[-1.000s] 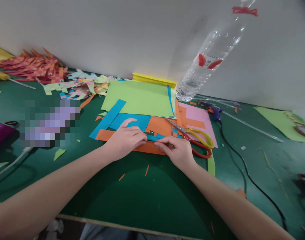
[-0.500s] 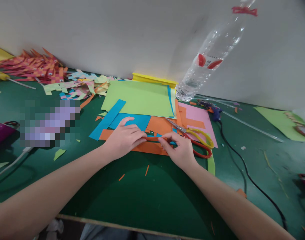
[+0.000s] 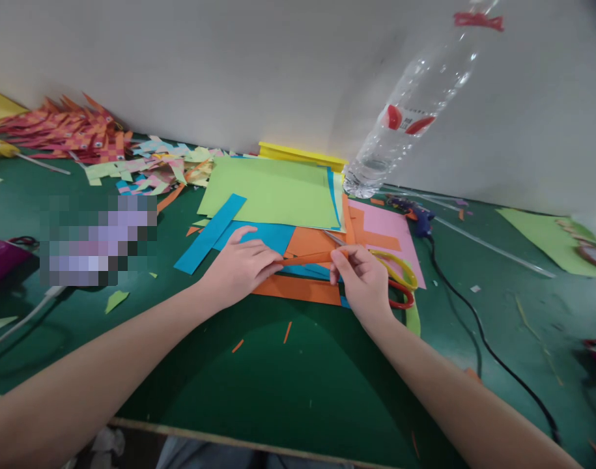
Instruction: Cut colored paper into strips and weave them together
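Note:
A narrow orange paper strip (image 3: pixel 307 258) stretches between my two hands, just above the papers on the table. My left hand (image 3: pixel 243 267) pinches its left end with thumb and fingertips, the index finger raised a little. At the other end, my right hand (image 3: pixel 360 277) grips the strip between thumb and fingers. Beneath lies a wider orange paper piece (image 3: pixel 298 290), and blue paper (image 3: pixel 263 238) shows behind it. Scissors with yellow and red handles (image 3: pixel 400 270) rest behind my right hand, partly hidden. A blue strip (image 3: pixel 212 233) lies beyond my left hand.
Green sheets (image 3: pixel 273 189) are stacked at the back. A clear plastic bottle (image 3: pixel 410 111) stands behind on the right, near a glue gun (image 3: pixel 422 221) with a black cord. Woven paper pieces (image 3: pixel 77 133) pile up at the far left. A blurred-out purple object (image 3: pixel 102 244) lies left.
My right hand has moved right and slid along the strip, so a longer stretch of it shows between my hands. My left hand has shifted slightly left.

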### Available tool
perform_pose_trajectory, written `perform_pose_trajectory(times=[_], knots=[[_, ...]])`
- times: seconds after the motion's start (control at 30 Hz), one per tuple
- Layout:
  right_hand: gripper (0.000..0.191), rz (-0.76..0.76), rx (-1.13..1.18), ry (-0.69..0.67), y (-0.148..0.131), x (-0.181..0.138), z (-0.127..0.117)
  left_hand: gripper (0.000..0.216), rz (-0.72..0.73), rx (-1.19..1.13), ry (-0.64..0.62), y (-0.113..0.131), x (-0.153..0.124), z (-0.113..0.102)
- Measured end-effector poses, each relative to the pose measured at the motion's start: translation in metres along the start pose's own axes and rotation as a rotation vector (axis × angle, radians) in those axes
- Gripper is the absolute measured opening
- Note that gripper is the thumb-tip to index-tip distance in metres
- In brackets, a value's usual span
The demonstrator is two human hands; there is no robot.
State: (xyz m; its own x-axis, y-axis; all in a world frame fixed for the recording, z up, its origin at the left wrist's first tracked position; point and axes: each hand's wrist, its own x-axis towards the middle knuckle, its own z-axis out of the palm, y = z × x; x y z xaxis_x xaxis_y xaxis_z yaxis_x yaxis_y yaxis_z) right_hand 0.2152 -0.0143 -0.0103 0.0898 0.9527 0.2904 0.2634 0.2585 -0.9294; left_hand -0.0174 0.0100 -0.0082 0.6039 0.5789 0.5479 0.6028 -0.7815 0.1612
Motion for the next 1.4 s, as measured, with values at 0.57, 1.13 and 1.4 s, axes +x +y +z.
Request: perform_pose_trajectory(times=[0.57, 1.13, 1.4], knots=[[0.03, -0.037, 0.19, 0.26, 0.01, 0.007, -0.001, 0.028, -0.006, 0.036, -0.006, -0.003, -0.001, 0.001], [0.032, -0.042, 0.238, 0.182, 0.005, 0.004, 0.0, 0.034, -0.043, -0.084, -0.017, 0.0, 0.001, -0.001], [0.017, -0.133, 0.006, -0.217, -0.007, -0.014, 0.007, 0.029, -0.027, -0.283, 0.005, 0.017, 0.002, 0.002]])
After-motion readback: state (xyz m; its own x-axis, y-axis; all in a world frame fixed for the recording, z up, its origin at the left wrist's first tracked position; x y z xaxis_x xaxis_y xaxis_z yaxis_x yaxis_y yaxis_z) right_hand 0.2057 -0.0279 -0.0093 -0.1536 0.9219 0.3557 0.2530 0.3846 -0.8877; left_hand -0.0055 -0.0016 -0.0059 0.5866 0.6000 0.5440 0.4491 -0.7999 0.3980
